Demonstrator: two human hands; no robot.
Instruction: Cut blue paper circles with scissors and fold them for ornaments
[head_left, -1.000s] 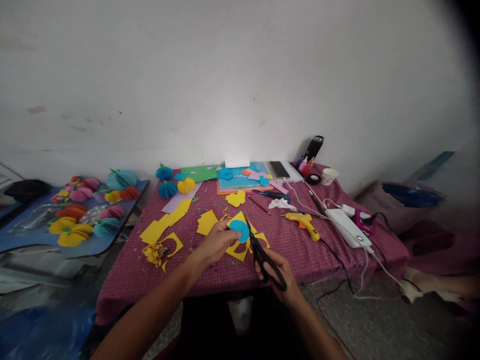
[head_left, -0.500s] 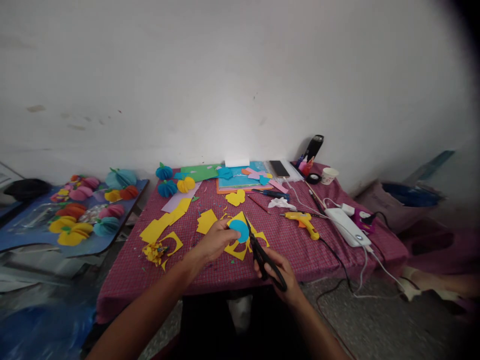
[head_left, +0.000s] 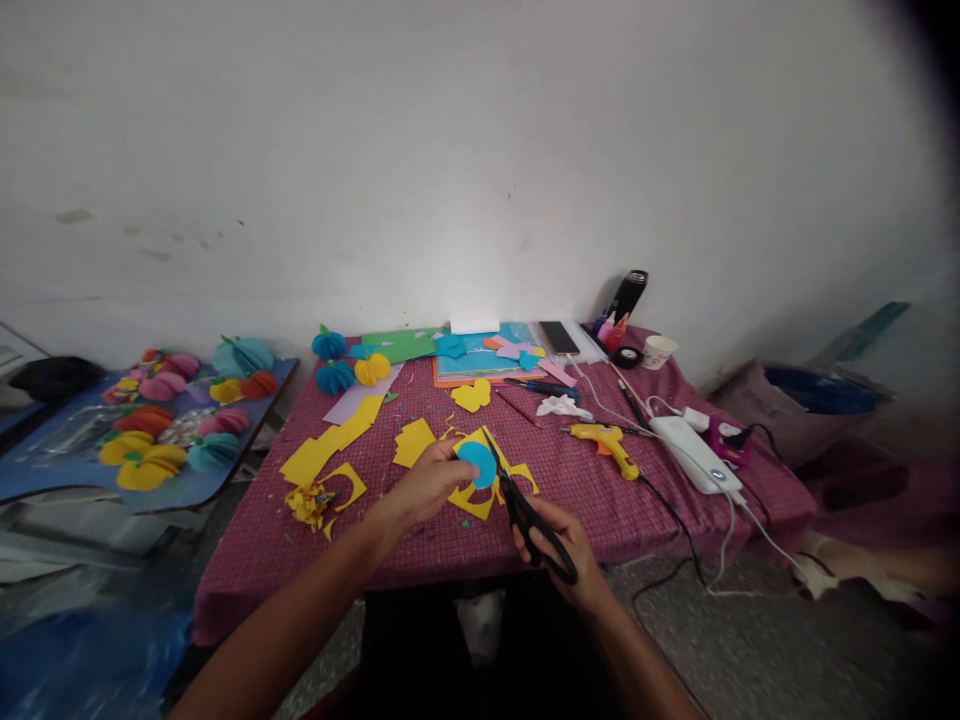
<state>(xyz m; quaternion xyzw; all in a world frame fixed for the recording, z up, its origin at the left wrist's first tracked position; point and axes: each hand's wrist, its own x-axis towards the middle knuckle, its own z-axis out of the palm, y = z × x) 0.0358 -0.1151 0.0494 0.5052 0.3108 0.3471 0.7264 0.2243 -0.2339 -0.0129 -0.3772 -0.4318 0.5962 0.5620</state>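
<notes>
My left hand pinches a blue paper circle together with a piece of yellow paper behind it. Black-handled scissors are in my right hand, with my fingers wrapped round the handles. Their blades point up and left, along the right side of the blue circle, at the yellow paper. Beneath, yellow offcuts with round holes lie on the checked cloth. A yellow paper flower shape rests just beyond my hands.
A yellow glue gun and a white power strip with cables lie on the right. Folded paper pumpkins stand back left, more on a blue table. A paper cup and black bottle are at the back right.
The scissors and my right hand have shifted very slightly right and down. The yellow paper shows a little more above the blue circle. My left hand keeps its hold.
</notes>
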